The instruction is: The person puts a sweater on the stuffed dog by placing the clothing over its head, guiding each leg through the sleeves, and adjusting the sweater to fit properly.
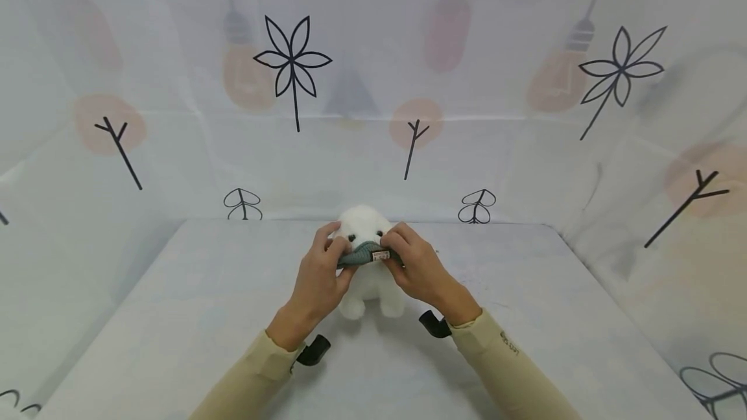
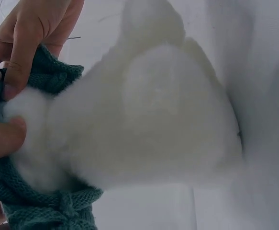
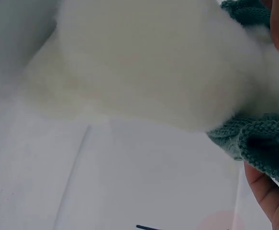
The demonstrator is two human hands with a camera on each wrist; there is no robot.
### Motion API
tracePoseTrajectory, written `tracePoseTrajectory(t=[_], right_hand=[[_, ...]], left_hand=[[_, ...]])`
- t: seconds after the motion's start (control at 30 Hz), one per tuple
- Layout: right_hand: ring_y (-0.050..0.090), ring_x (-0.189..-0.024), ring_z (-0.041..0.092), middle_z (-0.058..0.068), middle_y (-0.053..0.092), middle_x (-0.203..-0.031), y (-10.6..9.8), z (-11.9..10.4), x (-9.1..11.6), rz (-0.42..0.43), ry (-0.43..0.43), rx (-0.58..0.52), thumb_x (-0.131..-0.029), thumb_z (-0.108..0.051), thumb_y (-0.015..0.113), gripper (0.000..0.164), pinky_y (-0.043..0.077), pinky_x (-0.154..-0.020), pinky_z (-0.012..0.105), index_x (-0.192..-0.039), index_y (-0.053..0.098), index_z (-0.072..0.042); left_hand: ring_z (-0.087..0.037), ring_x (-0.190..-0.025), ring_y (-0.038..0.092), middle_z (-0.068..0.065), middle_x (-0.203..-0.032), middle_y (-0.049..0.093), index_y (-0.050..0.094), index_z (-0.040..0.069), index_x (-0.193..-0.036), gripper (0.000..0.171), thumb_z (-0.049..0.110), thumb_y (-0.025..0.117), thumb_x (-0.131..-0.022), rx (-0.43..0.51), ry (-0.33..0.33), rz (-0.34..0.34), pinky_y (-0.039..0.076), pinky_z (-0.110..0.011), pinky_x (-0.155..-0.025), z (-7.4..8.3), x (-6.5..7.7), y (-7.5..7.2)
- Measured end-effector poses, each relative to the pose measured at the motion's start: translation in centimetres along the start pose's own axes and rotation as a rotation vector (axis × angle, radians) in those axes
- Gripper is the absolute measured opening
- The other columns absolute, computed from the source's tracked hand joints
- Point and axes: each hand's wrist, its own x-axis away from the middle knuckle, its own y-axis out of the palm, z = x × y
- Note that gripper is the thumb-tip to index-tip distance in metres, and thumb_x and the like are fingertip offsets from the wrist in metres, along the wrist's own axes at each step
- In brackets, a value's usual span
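Observation:
A white plush toy [image 1: 363, 218] with dark eyes stands upright on the table, facing the camera. A teal knitted garment [image 1: 357, 256] lies bunched across its face just below the eyes, a small label [image 1: 380, 255] at its edge. The left hand [image 1: 315, 277] pinches the garment at one side, the right hand [image 1: 421, 269] at the other. In the left wrist view, the knit [image 2: 58, 208] goes around the toy's head, and the furry body [image 2: 149, 120] is bare. The right wrist view shows a gap in the knit fold [image 3: 268, 143] beside fingers [image 3: 261, 184].
The toy stands on a white-covered table [image 1: 233, 303]. Behind it hangs a white cloth [image 1: 350, 167] printed with plants and lamps, also along both sides. Black curved pieces [image 1: 314, 350] stick out at both wrists, over beige sleeves [image 1: 248, 374].

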Motion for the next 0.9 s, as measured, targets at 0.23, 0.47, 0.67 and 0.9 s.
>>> tracePoseTrajectory(t=[0.23, 0.47, 0.67, 0.9], right_hand=[[0.049, -0.087, 0.011, -0.001, 0.049, -0.103, -0.3, 0.0, 0.2, -0.025, 0.107, -0.140, -0.096, -0.045, 0.053, 0.033, 0.045, -0.075, 0.031, -0.109, 0.055, -0.015], [0.050, -0.088, 0.013, 0.002, 0.051, -0.103, -0.2, -0.1, 0.1, -0.018, 0.106, -0.137, -0.089, -0.022, 0.069, 0.027, 0.046, -0.076, 0.031, -0.109, 0.055, -0.012], [0.050, -0.089, 0.014, 0.002, 0.051, -0.101, 0.1, 0.0, 0.1, 0.005, 0.088, -0.107, -0.083, -0.011, 0.074, 0.027, 0.046, -0.078, 0.031, -0.102, 0.054, -0.010], [0.054, -0.088, 0.016, 0.002, 0.051, -0.099, 0.6, 0.6, 0.6, 0.000, 0.141, -0.126, -0.085, -0.013, 0.073, 0.022, 0.049, -0.077, 0.033, -0.101, 0.057, -0.009]], left_hand=[[-0.031, -0.100, 0.061, -0.019, -0.139, 0.040, 0.054, 0.012, -0.102, 0.031, 0.033, 0.070, -0.087, 0.122, -0.112, -0.078, 0.053, -0.042, -0.075, 0.3, -0.1, -0.5], [-0.035, -0.101, 0.061, -0.020, -0.137, 0.041, 0.054, 0.010, -0.099, 0.021, 0.012, 0.071, -0.087, 0.100, -0.124, -0.073, 0.052, -0.046, -0.076, 0.3, -0.2, -0.4], [-0.036, -0.101, 0.060, -0.022, -0.134, 0.042, 0.053, 0.008, -0.095, 0.025, 0.006, 0.074, -0.082, 0.043, -0.062, -0.039, 0.052, -0.048, -0.080, -0.3, 0.0, 0.0], [-0.026, -0.070, 0.060, -0.021, -0.141, 0.036, 0.051, 0.009, -0.101, 0.028, 0.010, 0.073, -0.083, 0.014, -0.084, -0.075, 0.051, -0.037, -0.057, -0.7, 0.3, 0.3]])
